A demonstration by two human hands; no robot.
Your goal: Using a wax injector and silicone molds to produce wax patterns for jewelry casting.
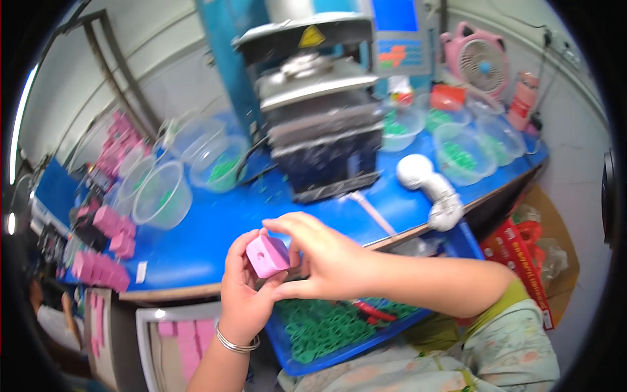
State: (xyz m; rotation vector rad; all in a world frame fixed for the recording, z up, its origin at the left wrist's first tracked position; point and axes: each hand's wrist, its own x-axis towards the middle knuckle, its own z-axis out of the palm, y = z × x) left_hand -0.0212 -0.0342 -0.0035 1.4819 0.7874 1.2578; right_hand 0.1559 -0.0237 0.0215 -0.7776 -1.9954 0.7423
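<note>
Well, left hand [247, 297] cradles block [268, 261] near table edge [176, 291].

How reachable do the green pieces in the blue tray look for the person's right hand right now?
Probably yes: the blue tray lies open below the right hand, many green pieces show uncovered, and the left hand appears to hold the pink block, likely freeing the right.

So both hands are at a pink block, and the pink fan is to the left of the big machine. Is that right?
Not quite: the head view shows the pink fan to the right of the big machine. The rest holds: the left hand and right hand are at the pink block.
</note>
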